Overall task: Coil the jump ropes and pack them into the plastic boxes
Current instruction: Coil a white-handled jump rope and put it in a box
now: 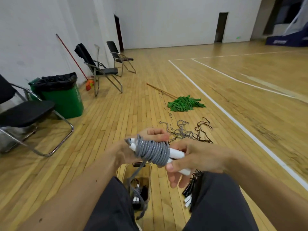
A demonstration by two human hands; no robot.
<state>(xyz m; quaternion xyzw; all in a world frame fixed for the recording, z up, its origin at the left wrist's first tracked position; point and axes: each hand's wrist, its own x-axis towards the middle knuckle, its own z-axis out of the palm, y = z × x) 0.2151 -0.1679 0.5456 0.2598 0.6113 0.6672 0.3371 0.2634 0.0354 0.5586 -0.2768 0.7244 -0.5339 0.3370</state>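
A grey jump rope (152,151) with white dots is wound in tight turns around its two white handles. My left hand (150,137) grips the wound bundle at its left end. My right hand (193,160) holds the white handle ends on the right. A loose tail of the rope hangs down into a clear plastic box (149,172) on the floor between my knees. That box holds a coiled rope with handles (137,193). More jump ropes, grey and brown (188,131), lie tangled on the floor ahead.
Black and white handles (189,194) lie by my right knee. A green mop (185,103) lies on the wooden floor ahead. At the left stand folding chairs (28,112), a green bin (66,99) and a red broom (75,62) against the wall.
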